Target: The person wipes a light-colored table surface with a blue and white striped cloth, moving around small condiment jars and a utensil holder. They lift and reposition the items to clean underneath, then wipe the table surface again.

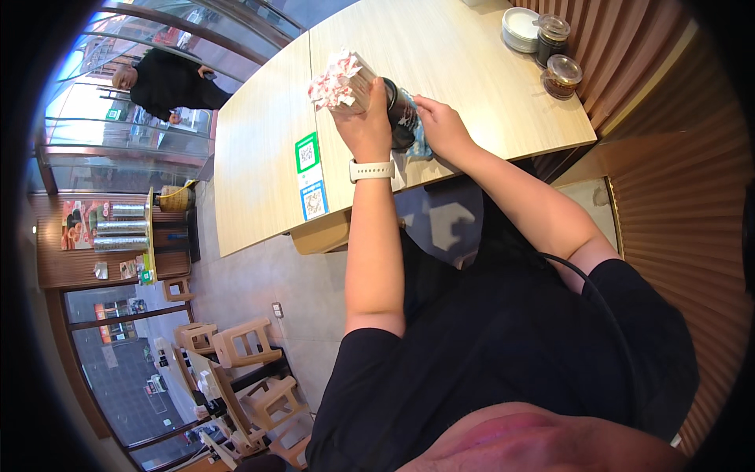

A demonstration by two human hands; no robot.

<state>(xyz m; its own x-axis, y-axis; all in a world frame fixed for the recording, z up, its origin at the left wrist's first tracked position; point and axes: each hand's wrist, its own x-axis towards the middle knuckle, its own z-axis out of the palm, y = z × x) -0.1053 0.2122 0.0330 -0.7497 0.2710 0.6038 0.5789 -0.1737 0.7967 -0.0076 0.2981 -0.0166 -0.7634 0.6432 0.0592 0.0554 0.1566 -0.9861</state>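
Observation:
My left hand (364,127), with a pale watch band on the wrist, is closed around a bundle of slim paper-wrapped sticks (354,97). Red-and-white crumpled paper ends (336,79) stick out at the bundle's far end. Right beside that hand is a dark cylindrical container (403,115) with a black rim and pale markings. My right hand (441,125) grips a blue patterned cloth (421,141) and presses it to the container's right side. Both hands are over the near edge of a light wood table (259,159).
Stacked white dishes (520,29) and two lidded condiment jars (560,76) stand by the slatted wall (649,53). Two printed code stickers (310,177) lie on the table. Behind the glass at upper left is a person in black (171,79). Several stools (245,342) stand at lower left.

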